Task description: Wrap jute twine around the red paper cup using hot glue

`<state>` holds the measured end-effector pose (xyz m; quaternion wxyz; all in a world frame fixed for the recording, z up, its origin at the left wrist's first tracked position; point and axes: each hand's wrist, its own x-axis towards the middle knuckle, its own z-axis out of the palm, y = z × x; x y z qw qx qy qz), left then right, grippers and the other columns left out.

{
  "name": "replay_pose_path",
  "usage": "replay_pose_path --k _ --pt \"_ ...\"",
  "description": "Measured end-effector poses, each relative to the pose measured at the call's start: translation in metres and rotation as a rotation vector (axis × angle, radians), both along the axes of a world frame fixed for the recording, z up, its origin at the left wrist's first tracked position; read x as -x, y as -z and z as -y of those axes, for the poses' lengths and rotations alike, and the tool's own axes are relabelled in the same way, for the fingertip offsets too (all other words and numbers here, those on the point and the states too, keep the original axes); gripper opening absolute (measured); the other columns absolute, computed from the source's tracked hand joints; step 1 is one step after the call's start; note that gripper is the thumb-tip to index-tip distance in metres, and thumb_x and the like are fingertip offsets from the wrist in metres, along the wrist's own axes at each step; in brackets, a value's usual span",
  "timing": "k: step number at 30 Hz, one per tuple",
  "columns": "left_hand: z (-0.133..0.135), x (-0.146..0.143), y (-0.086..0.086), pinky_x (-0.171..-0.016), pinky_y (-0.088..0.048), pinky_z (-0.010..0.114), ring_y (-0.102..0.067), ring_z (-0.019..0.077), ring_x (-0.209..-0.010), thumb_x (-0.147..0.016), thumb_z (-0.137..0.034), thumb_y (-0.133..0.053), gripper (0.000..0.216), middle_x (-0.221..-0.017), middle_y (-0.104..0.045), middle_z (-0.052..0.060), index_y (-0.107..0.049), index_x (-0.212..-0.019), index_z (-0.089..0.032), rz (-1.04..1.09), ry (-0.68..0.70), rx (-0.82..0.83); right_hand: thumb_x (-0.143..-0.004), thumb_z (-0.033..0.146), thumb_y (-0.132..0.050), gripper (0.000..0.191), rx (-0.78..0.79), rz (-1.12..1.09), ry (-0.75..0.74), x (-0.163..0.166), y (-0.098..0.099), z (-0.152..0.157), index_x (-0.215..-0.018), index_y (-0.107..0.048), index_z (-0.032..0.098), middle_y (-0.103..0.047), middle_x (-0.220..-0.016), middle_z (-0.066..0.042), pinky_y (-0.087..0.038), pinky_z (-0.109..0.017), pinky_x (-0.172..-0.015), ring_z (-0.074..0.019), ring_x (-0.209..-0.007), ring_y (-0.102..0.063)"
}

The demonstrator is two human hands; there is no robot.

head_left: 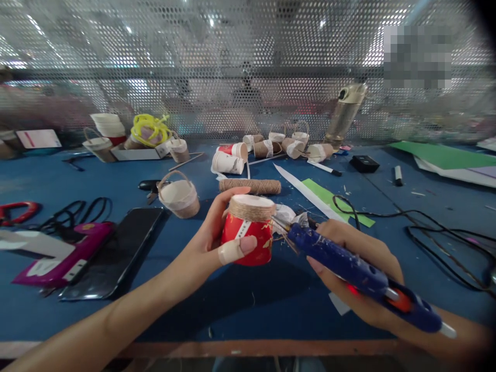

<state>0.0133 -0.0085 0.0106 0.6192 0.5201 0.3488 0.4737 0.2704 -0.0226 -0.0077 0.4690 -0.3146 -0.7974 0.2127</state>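
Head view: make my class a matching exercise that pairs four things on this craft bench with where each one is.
Things:
1 cup
2 glue gun
3 twine spool
4 bottle

Places:
A in the right hand
B lying on the table, beyond the cup
C tilted, by the mesh wall
D in the left hand

Pairs: 1-D, 2-A, 3-B, 4-C

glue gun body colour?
Blue glue gun, with an orange-red trigger part, held in the right hand. Head view shows it best.
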Motion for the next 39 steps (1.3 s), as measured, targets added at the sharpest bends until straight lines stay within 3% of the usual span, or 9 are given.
replay_pose_path --k 4,9,15,23,28,33,39 --pt "0.0030 -0.0003 0.0004 -0.090 -0.063 0.033 -0.075 0.0244 -0.108 -0.085 -0.040 -0.087 0.061 -0.132 -0.072 0.001 -0.055 -0.137 -0.041 -0.008 0.003 -0.047 -0.091 0.005 -0.065 0.027 0.044 0.066 0.024 -0.0041 0.0035 0.0005 -0.081 -0.050 0.025 -0.051 -0.074 0.004 -0.038 -0.031 -0.055 -0.0132 -0.061 -0.048" --pt "0.0036 0.0013 -0.0003 -0.093 -0.063 0.039 -0.072 0.0318 -0.117 -0.085 -0.040 -0.086 0.064 -0.138 -0.069 0.004 -0.053 -0.139 -0.039 -0.050 -0.028 -0.089 -0.092 0.006 -0.062 0.026 0.065 0.114 0.046 -0.0071 0.0025 0.0027 -0.079 -0.048 0.025 -0.052 -0.073 0.004 -0.037 -0.031 -0.056 -0.0133 -0.062 -0.049" --pt "0.0041 0.0024 -0.0003 -0.095 -0.060 0.042 -0.070 0.0332 -0.115 -0.084 -0.034 -0.087 0.064 -0.131 -0.070 0.002 -0.053 -0.138 -0.040 -0.142 -0.093 -0.163 -0.095 0.008 -0.056 0.025 0.076 0.099 0.045 -0.0027 0.0026 0.0029 -0.078 -0.048 0.025 -0.051 -0.071 0.002 -0.037 -0.032 -0.055 -0.0145 -0.061 -0.048" --pt "0.0014 0.0064 0.0064 -0.106 -0.051 0.036 -0.065 0.0253 -0.121 -0.087 -0.036 -0.084 0.060 -0.133 -0.067 -0.008 -0.053 -0.137 -0.050 -0.248 -0.123 -0.323 -0.094 0.006 -0.054 0.027 0.086 0.094 0.039 -0.0024 0.0038 0.0035 -0.078 -0.044 0.025 -0.051 -0.070 0.002 -0.035 -0.033 -0.054 -0.0148 -0.059 -0.048" --pt "0.0018 0.0064 0.0059 -0.101 -0.056 0.039 -0.070 0.0272 -0.116 -0.085 -0.033 -0.086 0.064 -0.127 -0.071 -0.008 -0.055 -0.137 -0.049 -0.170 -0.072 -0.255 -0.094 0.005 -0.056 0.028 0.088 0.095 0.052 -0.0015 0.0005 0.0052 -0.077 -0.044 0.025 -0.049 -0.068 0.003 -0.032 -0.033 -0.052 -0.0142 -0.057 -0.044" --pt "0.0018 0.0044 0.0045 -0.090 -0.063 0.042 -0.071 0.0312 -0.111 -0.081 -0.031 -0.089 0.061 -0.130 -0.071 0.000 -0.061 -0.134 -0.043 -0.098 -0.130 -0.213 -0.092 0.010 -0.056 0.026 0.097 0.111 0.076 -0.0034 0.0011 0.0042 -0.075 -0.043 0.025 -0.049 -0.068 0.003 -0.033 -0.032 -0.053 -0.0136 -0.058 -0.044" --pt "0.0002 0.0065 0.0056 -0.095 -0.061 0.041 -0.068 0.0326 -0.121 -0.085 -0.033 -0.086 0.059 -0.138 -0.068 0.000 -0.058 -0.136 -0.044 -0.121 -0.079 -0.208 -0.088 0.012 -0.061 0.028 0.106 0.155 0.082 -0.0047 0.0021 0.0025 -0.073 -0.042 0.025 -0.047 -0.067 0.005 -0.033 -0.031 -0.053 -0.0135 -0.058 -0.044"
